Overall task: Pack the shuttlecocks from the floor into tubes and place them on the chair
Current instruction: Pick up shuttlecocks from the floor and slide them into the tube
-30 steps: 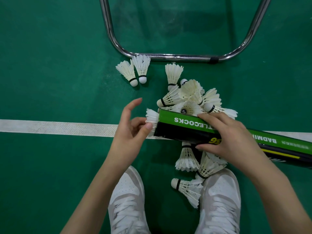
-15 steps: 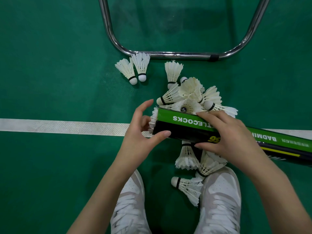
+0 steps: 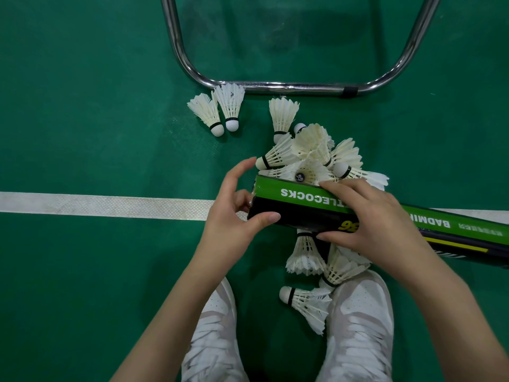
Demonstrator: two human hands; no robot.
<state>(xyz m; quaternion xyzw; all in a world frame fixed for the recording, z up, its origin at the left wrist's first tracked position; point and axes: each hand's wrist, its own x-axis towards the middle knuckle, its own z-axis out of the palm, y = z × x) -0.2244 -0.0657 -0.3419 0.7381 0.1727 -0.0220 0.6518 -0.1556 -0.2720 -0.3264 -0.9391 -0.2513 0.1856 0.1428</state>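
Green-and-black tube gripped round its middle by right hand, left hand cupped over its open end, thumb on the side. Loose shuttlecocks heaped just beyond both hands, more beneath.

Bare green floor lies open left of the shuttlecock pile. Beyond the pile, the chrome chair frame bars passage. Across the pile's near side, the tube blocks access; two white shoes close the near edge.
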